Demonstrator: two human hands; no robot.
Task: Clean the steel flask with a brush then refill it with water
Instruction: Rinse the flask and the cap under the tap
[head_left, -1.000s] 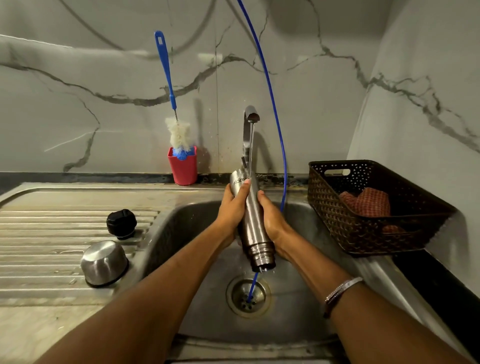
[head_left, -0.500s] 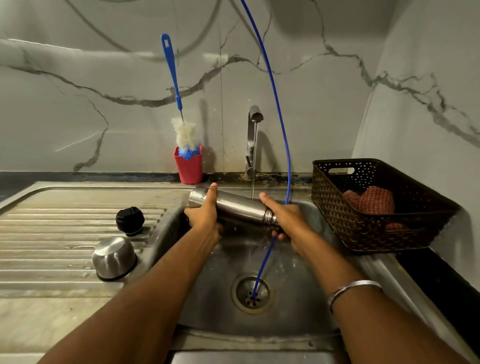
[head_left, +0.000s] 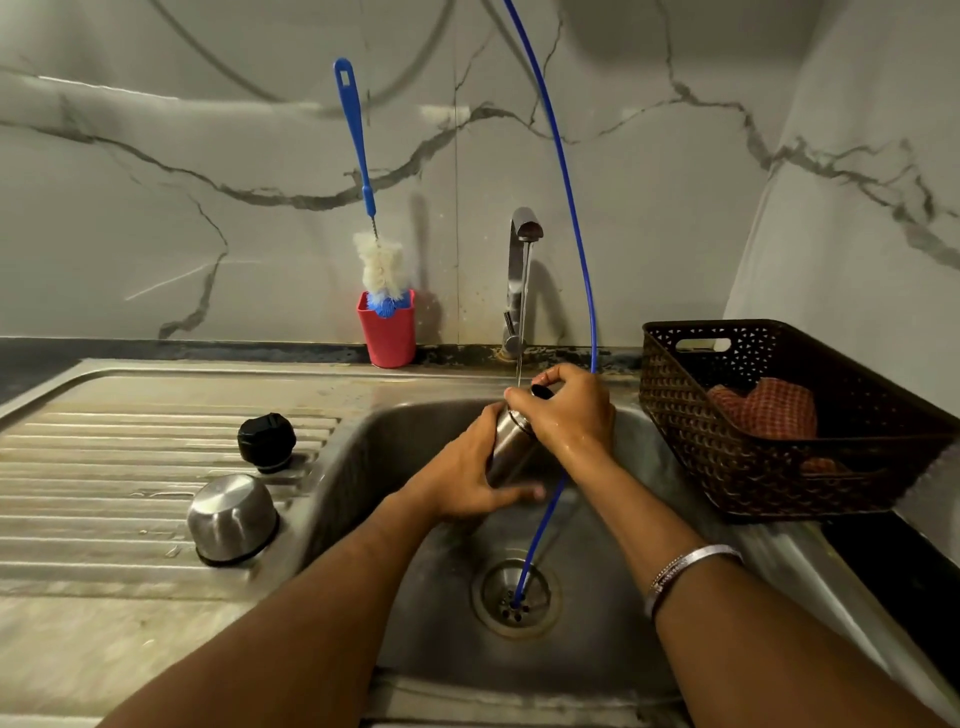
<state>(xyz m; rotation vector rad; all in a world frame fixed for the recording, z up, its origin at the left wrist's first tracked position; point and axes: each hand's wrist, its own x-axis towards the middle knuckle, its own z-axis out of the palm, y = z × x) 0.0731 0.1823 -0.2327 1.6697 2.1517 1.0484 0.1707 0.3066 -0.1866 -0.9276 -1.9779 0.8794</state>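
The steel flask stands nearly upright over the sink, its open mouth up under a thin stream of water from the tap. My left hand grips the flask's lower body. My right hand curls round its neck near the mouth. The bottle brush, blue handle and white bristles, stands in a red cup at the back wall. The flask's black stopper and steel cap rest on the drainboard to the left.
A thin blue hose hangs from above, passes behind my right hand and ends in the drain. A dark perforated basket with a reddish cloth sits right of the sink. Marble walls close the back and right.
The flask went from mouth-down, through lying sideways, to mouth-up under the tap. My right hand shifted to its neck and my left to its lower body.
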